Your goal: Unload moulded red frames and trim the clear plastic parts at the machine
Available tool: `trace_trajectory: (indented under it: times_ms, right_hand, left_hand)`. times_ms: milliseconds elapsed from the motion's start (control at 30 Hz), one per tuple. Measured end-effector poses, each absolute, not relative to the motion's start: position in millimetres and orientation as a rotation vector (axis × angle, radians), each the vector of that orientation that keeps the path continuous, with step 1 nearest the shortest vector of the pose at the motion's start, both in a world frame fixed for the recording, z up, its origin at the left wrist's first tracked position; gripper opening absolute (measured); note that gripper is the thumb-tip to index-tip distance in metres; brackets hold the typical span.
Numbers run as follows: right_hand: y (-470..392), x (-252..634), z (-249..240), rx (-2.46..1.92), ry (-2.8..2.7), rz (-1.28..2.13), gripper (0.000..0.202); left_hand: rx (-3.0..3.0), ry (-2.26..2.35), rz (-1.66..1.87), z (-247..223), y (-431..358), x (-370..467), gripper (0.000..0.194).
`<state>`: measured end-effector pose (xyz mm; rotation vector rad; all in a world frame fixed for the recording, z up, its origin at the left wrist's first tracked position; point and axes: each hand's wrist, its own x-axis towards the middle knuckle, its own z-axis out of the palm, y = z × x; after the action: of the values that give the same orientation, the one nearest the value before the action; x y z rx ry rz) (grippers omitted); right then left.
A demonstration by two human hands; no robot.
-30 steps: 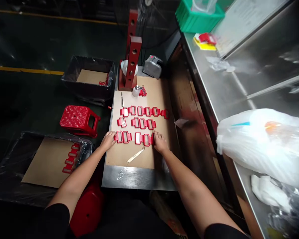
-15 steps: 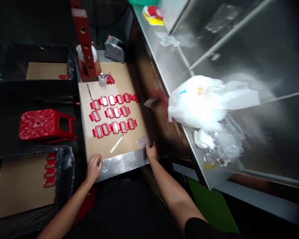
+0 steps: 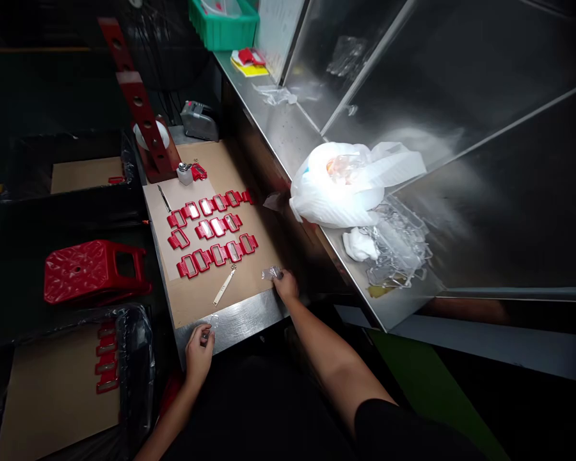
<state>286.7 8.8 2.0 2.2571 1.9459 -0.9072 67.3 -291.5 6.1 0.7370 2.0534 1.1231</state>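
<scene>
My left hand (image 3: 201, 346) is at the metal front edge of the table (image 3: 249, 317), its curled fingers touching a small clear plastic piece (image 3: 214, 321). At the right front corner, my right hand (image 3: 286, 285) has its fingers closed at some crumpled clear plastic (image 3: 269, 273). Between the hands and a little farther back lies a pale flat tool (image 3: 224, 287). Behind it, several red frames (image 3: 217, 254) with clear or bright windows are laid out in three rows on brown cardboard (image 3: 192, 302). A dark thin tool (image 3: 164, 198) lies beside the back row.
A red stand (image 3: 159, 157), a small bottle (image 3: 185, 173) and a grey tape dispenser (image 3: 199, 120) stand at the back. Left are a red stool (image 3: 79, 272) and black-lined bins (image 3: 141, 358). A raised metal shelf at right holds a white bag (image 3: 333, 192) and clear plastic pieces (image 3: 400, 246).
The view has shifted. My left hand has moved right to the clear piece at the front edge. My right hand has moved onto the crumpled plastic.
</scene>
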Motion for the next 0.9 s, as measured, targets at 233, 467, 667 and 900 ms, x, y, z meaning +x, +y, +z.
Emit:
trace_trajectory:
  times_ms: [233,467,667,900]
  right_hand:
    - [12.8,289.7,-6.9,2.305,1.881,-1.033,0.036]
    - [13.5,290.3,-20.2,2.387,1.773,-1.242,0.032]
    - [8.7,297.8,-19.9,2.451,1.787,-1.311,0.032]
    - [1.1,296.5,-11.0,2.441,1.813,-1.241,0.029]
  left_hand:
    - [0.718,2.047,1.107,5.4,-292.6,59.4,0.033]
    - [0.693,2.016,1.072,8.7,-289.7,64.6,0.037]
    - [0.673,1.992,1.057,9.3,-285.1,60.8,0.041]
    - [0.662,1.978,1.069,13.5,-282.2,59.6,0.043]
